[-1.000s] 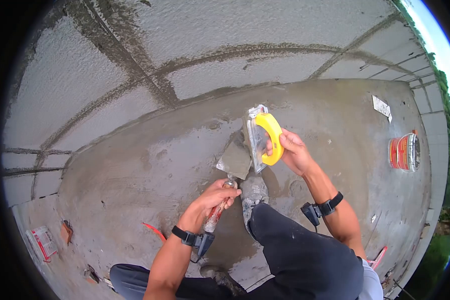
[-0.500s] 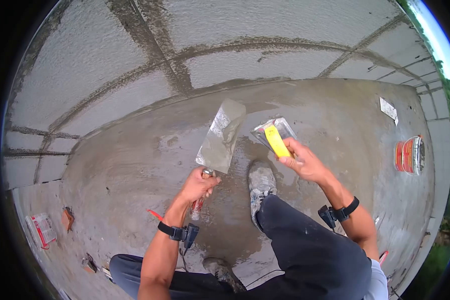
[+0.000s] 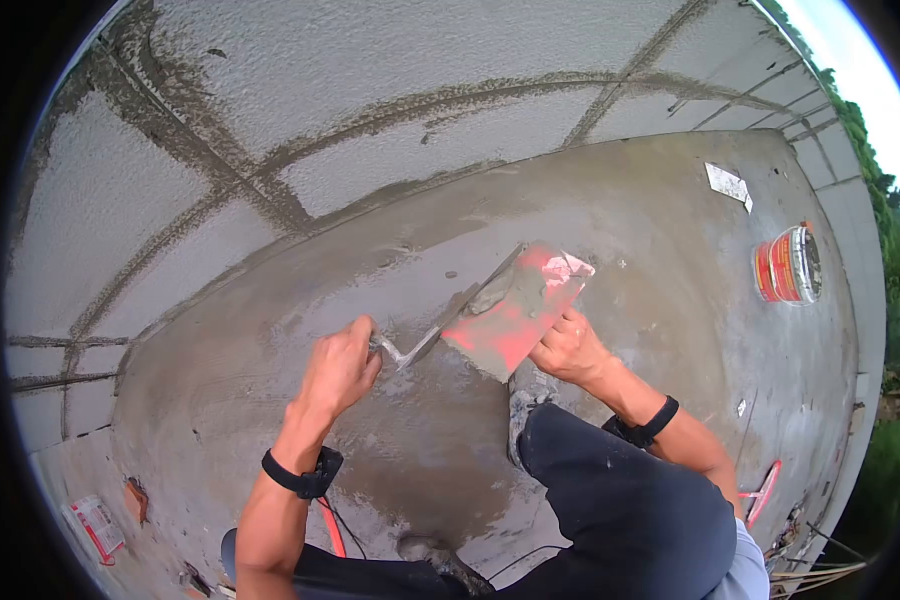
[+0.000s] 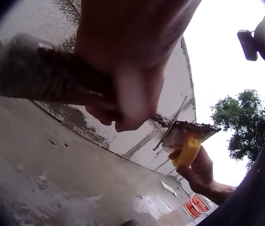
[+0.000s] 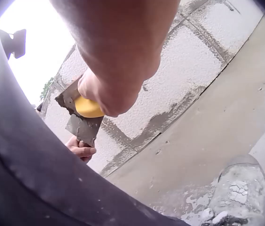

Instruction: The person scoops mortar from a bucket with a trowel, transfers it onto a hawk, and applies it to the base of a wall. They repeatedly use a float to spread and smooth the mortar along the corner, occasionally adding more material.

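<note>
My left hand (image 3: 340, 370) grips a trowel by its handle (image 4: 43, 75), which is caked and dark in the left wrist view. The trowel blade (image 3: 438, 336) stands nearly edge-on in the head view, along the left side of a plastering float (image 3: 515, 325). Tilted up, the float shows its red face smeared with grey mortar, and a thicker lump of mortar (image 3: 490, 295) lies close to the blade. Behind the float, my right hand (image 3: 570, 348) holds its yellow handle (image 4: 188, 151); that handle is hidden in the head view.
A block wall (image 3: 390, 135) with mortared joints rises ahead from the wet grey floor (image 3: 270, 350). To the right are a red-and-white bucket (image 3: 788, 265) and a pale flat piece (image 3: 730, 184). A printed bag (image 3: 98, 528) lies at lower left. My smeared shoe (image 5: 238, 188) stands below the hands.
The float has turned from handle side up to its red face showing. The trowel has swung from flat to edge-on and come against the float; both hands still hold their tools.
</note>
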{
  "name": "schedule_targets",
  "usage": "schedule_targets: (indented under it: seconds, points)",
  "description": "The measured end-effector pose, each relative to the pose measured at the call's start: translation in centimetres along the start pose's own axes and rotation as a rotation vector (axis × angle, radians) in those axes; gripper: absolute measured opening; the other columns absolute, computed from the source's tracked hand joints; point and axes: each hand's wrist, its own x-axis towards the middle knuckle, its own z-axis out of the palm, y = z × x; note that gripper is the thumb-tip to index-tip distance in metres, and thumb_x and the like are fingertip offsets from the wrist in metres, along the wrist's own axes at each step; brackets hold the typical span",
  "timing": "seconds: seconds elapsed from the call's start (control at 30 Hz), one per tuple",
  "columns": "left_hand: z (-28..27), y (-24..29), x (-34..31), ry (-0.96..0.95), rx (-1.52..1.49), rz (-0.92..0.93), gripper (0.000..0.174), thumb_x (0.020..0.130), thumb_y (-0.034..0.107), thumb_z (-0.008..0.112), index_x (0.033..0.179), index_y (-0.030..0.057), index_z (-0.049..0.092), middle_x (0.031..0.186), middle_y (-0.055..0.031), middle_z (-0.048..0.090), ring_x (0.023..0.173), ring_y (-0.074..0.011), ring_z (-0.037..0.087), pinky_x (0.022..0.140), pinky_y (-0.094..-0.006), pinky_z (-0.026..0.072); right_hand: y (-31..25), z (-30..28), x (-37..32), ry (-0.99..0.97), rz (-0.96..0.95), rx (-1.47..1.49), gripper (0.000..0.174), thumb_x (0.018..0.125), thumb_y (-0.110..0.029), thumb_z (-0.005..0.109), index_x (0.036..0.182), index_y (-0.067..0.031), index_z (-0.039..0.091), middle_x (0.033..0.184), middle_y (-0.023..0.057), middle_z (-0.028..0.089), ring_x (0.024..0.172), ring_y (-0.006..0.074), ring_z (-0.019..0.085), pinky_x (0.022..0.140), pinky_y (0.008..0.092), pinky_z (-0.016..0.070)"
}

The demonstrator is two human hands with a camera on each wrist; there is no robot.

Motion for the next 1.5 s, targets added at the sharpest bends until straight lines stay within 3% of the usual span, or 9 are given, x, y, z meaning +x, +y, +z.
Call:
schedule_targets:
  seconds: [0.2,0.43,0.63,0.7,1.03,1.23,1.3,1.4,1.5]
  points:
    - [0.1,-1.4,2.5,0.017,0.308,0.081,0.026,0.076,0.005,0.067,0.097,0.0022,0.051,0.082,-0.0212,0.064,0.073,-0.0409,0.064,0.065,-0.0465,0.0502,5.7,2.8,-1.8,0.063,0.017,-0.025,0.027,0.066,-0.011,0.065,0.092,-0.0029,0.068,0.094,0.0122,0.068,0.093,0.029,0.067,0.085,0.0425,0.0531]
    - [-0.3,-6.5,0.1,-0.04,0.327,-0.24,0.025,0.076,0.005,0.066,0.095,0.0018,0.05,0.086,-0.023,0.064,0.077,-0.0424,0.064,0.067,-0.0484,0.0511,17.3,9.5,0.9,-0.023,0.099,-0.117,0.034,0.073,-0.01,0.063,0.106,-0.0037,0.064,0.098,0.0114,0.067,0.096,0.0276,0.065,0.09,0.0418,0.0512]
    - [2.9,-5.0,0.6,-0.03,0.191,-0.457,0.023,0.078,0.008,0.066,0.097,0.0022,0.054,0.085,-0.0236,0.066,0.078,-0.0436,0.064,0.069,-0.0493,0.051,23.9,18.1,1.1,-0.283,0.138,-0.074,0.035,0.075,-0.008,0.062,0.109,-0.005,0.055,0.091,0.0094,0.065,0.093,0.0257,0.066,0.089,0.0377,0.0499]
    - [3.9,-3.9,1.0,-0.056,0.157,-0.517,0.022,0.078,0.009,0.066,0.095,0.0018,0.054,0.084,-0.0242,0.066,0.078,-0.044,0.065,0.069,-0.0495,0.0512,24.8,17.7,2.3,-0.486,0.177,-0.041,0.033,0.074,-0.006,0.065,0.105,-0.0047,0.055,0.091,0.0096,0.065,0.092,0.0259,0.067,0.087,0.0383,0.0503]
    - [6.1,-0.6,4.1,-0.148,0.066,-0.581,0.025,0.078,0.011,0.065,0.099,0.001,0.057,0.086,-0.0252,0.067,0.08,-0.0439,0.065,0.073,-0.0492,0.0521,31.4,16.4,1.6,-0.572,0.12,0.029,0.043,0.078,-0.008,0.068,0.119,-0.0022,0.056,0.097,0.0128,0.068,0.095,0.0304,0.066,0.088,0.04,0.0509]
    - [7.3,-0.6,4.9,-0.151,0.013,-0.562,0.026,0.078,0.012,0.064,0.1,-0.0001,0.057,0.085,-0.0249,0.067,0.08,-0.0444,0.065,0.073,-0.0488,0.0516,36.1,13.6,-2.9,-0.566,0.248,0.017,0.038,0.088,-0.017,0.065,0.123,-0.0036,0.055,0.1,0.014,0.068,0.097,0.0329,0.065,0.088,0.0427,0.0506]
    - [7.5,-0.7,5.1,-0.139,-0.014,-0.557,0.026,0.078,0.012,0.063,0.1,-0.0004,0.057,0.084,-0.0246,0.067,0.08,-0.0446,0.065,0.072,-0.0486,0.0513,36.8,12.3,-4.3,-0.621,0.417,-0.051,0.039,0.088,-0.019,0.065,0.122,-0.0032,0.055,0.103,0.0152,0.068,0.097,0.0331,0.066,0.086,0.0442,0.0507]
    - [7.5,-1.1,4.8,-0.146,-0.073,-0.591,0.028,0.077,0.012,0.063,0.101,-0.0009,0.057,0.079,-0.0236,0.066,0.079,-0.0443,0.065,0.071,-0.0482,0.0508,35.6,10.6,-6.2,-0.573,0.598,-0.077,0.041,0.088,-0.022,0.066,0.122,-0.0025,0.055,0.104,0.0162,0.069,0.097,0.0342,0.066,0.085,0.0453,0.0509]
    - [7.2,-1.9,3.1,-0.148,-0.132,-0.665,0.029,0.077,0.013,0.063,0.1,-0.0018,0.057,0.074,-0.0225,0.065,0.077,-0.0433,0.065,0.07,-0.0478,0.0504,30.3,9.9,-4.5,-0.533,0.475,-0.023,0.042,0.087,-0.024,0.067,0.122,-0.0019,0.056,0.101,0.0167,0.069,0.091,0.0356,0.067,0.082,0.0463,0.0515]
